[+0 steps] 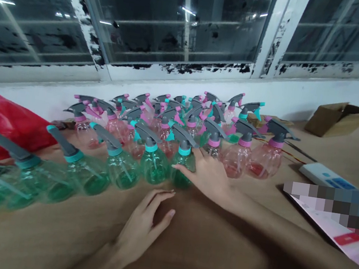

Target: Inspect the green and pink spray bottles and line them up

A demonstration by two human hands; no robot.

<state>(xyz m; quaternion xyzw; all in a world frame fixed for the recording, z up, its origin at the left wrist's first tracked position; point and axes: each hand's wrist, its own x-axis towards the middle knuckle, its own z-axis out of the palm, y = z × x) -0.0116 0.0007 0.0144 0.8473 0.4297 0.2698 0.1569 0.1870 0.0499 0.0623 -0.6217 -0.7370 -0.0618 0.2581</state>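
Observation:
My right hand (210, 175) reaches in from the right and grips a green spray bottle (181, 176) with a grey trigger head and turquoise collar. Its thumb lies across the front of the bottle, while the other fingers are partly hidden behind. Below it, my left hand (143, 223) hovers low over the table, holding nothing, thumb and fingers apart and slightly curled. Just left of the gripped bottle stands another green spray bottle (155, 167). More green spray bottles (123, 172) continue in a row towards the left edge. Behind them are pink spray bottles (235, 156), closely packed.
A red plastic bag (9, 120) lies on the left of the wooden table (202, 255). On the right are a phone-like device (349, 240) with a lit, partly blurred screen, a white device (326, 175) and an open cardboard box (340, 120). Windows (183, 18) rise behind.

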